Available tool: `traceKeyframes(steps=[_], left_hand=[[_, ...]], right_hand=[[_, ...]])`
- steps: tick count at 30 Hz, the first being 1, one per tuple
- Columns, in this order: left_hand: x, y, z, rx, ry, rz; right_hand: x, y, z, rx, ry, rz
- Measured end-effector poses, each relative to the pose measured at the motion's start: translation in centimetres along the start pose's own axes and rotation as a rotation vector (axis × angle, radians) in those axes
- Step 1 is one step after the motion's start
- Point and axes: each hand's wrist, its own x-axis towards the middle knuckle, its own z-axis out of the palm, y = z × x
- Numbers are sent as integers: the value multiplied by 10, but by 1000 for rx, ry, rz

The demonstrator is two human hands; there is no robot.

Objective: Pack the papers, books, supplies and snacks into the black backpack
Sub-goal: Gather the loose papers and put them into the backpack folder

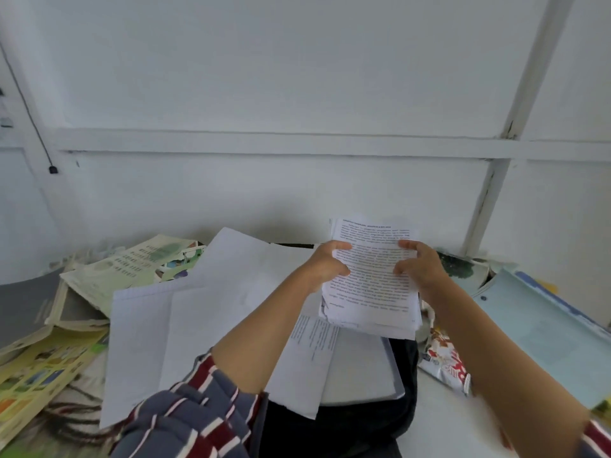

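A stack of printed papers [372,292] is held up in front of me, above the table. My left hand [325,266] grips its left edge and my right hand [421,267] grips its right edge. Under the stack lies the black backpack [357,421], mostly covered by loose white sheets [185,325] and a grey folder [360,368]. A red and white snack packet [444,360] lies just right of the backpack. Books with green and yellow covers [129,269] are piled at the left.
A light blue folder [542,335] lies at the right edge of the table. A yellow illustrated booklet [39,375] sits at the near left. The white wall stands close behind the table, with a black cable [53,169] hanging at the far left.
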Motion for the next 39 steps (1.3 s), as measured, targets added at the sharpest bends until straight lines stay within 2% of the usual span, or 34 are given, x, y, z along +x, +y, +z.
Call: traceKeyframes(steps=[10, 16, 19, 29, 35, 39], left_hand=[[40, -21, 49, 157, -11, -75], [36, -19, 46, 74, -7, -64], [31, -13, 40, 18, -5, -37], [4, 22, -8, -224, 58, 162], [-28, 11, -44, -337, 130, 77], [-51, -10, -61, -246, 187, 20]], right_hand=[[32, 30, -20, -62, -7, 120], [34, 30, -19, 11, 4, 129], [30, 22, -21, 64, 2, 70], [14, -39, -17, 391, -190, -182], [-8, -38, 18, 476, -262, -90], [-23, -10, 47, 390, -247, -19]])
